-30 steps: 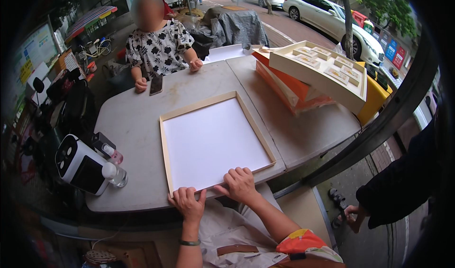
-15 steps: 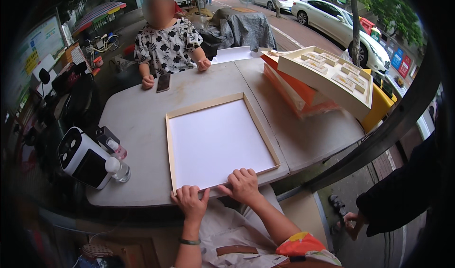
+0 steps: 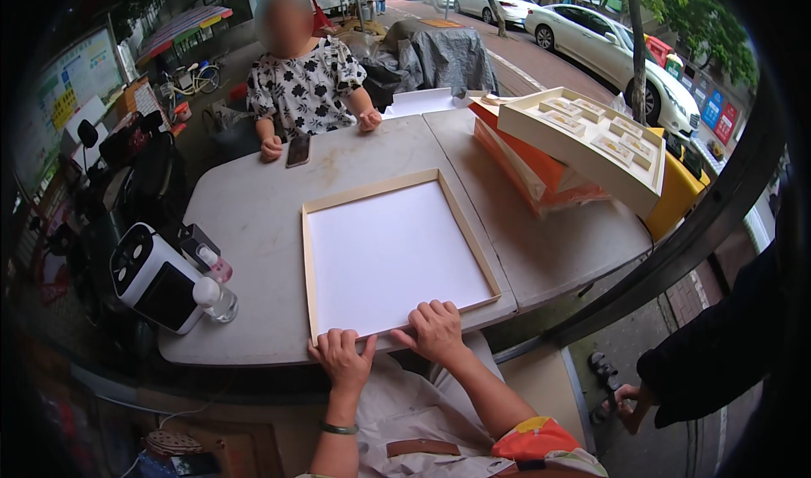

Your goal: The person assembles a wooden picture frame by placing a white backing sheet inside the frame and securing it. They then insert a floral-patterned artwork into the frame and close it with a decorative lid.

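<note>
A large, shallow square box lid (image 3: 390, 258) lies open side up on the table, with a white inside and low cream walls. Its near wall runs along the table's front edge. My left hand (image 3: 343, 358) grips that wall close to the near left corner, fingers bent over the rim. Farther right on the same wall is my right hand (image 3: 436, 333), its fingers curled over the rim and its thumb pointing left. The undersides of both grips are hidden. Nothing lies inside the lid.
On the grey table (image 3: 245, 195) a white device (image 3: 156, 279), a clear bottle (image 3: 215, 300) and a pink bottle (image 3: 216, 265) stand left. A compartmented box (image 3: 583, 136) rests on orange packages (image 3: 532, 169) at right. Across sits a person (image 3: 308, 89) beside a phone (image 3: 298, 151).
The whole view has shifted slightly. Both hands keep the same hold on the lid, which has not visibly moved on the table.
</note>
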The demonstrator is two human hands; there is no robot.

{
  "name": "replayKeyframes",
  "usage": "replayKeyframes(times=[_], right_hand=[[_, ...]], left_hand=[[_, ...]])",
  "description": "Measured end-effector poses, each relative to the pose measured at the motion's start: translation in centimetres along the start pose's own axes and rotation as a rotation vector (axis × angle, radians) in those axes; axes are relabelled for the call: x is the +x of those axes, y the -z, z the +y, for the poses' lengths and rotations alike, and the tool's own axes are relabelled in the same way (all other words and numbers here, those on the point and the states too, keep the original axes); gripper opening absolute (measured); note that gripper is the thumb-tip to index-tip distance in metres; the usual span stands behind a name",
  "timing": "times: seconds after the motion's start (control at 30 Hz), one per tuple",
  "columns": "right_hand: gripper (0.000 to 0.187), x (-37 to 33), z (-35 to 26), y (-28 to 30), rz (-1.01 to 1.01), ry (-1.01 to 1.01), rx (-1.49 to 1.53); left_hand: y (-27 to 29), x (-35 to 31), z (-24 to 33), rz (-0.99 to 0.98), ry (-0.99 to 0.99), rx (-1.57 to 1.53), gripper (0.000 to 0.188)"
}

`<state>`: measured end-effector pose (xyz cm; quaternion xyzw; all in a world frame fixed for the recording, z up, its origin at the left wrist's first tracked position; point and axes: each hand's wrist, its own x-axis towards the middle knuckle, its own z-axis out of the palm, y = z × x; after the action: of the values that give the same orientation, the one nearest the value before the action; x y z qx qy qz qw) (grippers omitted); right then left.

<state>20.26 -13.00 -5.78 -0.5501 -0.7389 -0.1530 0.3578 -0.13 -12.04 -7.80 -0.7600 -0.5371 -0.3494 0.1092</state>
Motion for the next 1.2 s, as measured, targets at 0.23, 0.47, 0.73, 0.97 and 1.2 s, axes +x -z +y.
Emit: replayKeyframes(times=[0.23,0.47,0.73,0.97,1.2], right_hand=[[0.043,0.0,0.0,0.2,-0.018,-0.002,-0.001],[0.043,0.0,0.0,0.0,-0.015,-0.001,0.007],[0.042,0.0,0.0,0.2,-0.026,-0.007,0.011],[0.014,1.6,-3.3,-0.6,-0.156,0.109,0.114],[0.008,1.7,-5.1,-2.9,-0.255,0.192,0.148]], left_hand=[[-0.2,-0.2,0.0,0.009,-0.003,0.005,0.037],[-0.2,-0.1,-0.1,0.008,0.001,-0.005,0.038],[-0.2,-0.1,0.0,-0.011,0.001,0.003,0.036],[-0.3,-0.6,-0.5,-0.097,0.031,-0.022,0.024],[0.2,-0.4,-0.5,-0.144,0.056,-0.061,0.016]])
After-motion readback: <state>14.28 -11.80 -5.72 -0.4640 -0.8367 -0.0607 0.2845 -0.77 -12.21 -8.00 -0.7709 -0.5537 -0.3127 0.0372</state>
